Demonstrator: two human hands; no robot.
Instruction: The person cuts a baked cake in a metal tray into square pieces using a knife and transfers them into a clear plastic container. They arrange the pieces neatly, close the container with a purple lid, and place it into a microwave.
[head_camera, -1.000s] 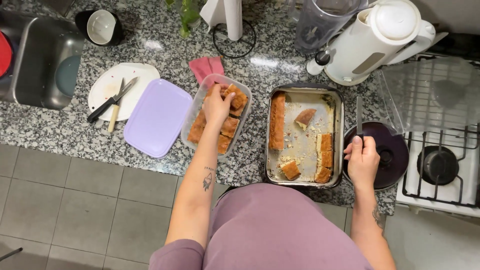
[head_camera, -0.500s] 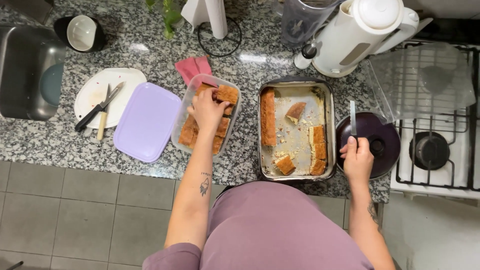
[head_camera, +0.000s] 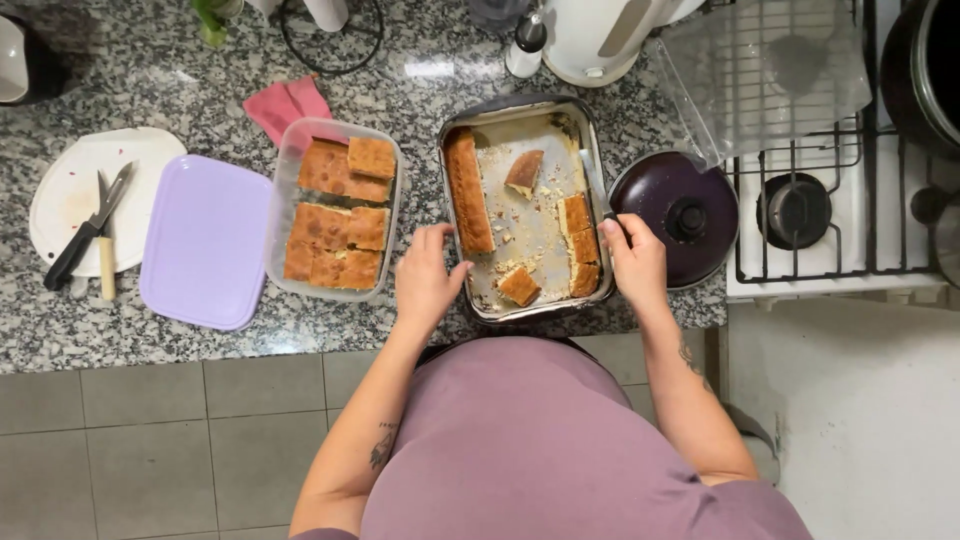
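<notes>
I am holding a knife (head_camera: 596, 188) in my right hand (head_camera: 634, 262), fingers closed around its handle, the blade lying along the right wall of the baking tin (head_camera: 596, 150). My left hand (head_camera: 427, 280) is resting loosely open, holding nothing, its fingertips touching the tin's left rim. Inside the tin, cake pieces (head_camera: 577, 235) are lying along the right side and a long strip (head_camera: 468, 190) along the left. Just left of the tin, a clear container (head_camera: 284, 170) is holding more cake squares. A lilac lid (head_camera: 205, 240) is lying beside it on the granite counter (head_camera: 180, 90). A dark pot lid (head_camera: 675, 215) is sitting near my right hand.
</notes>
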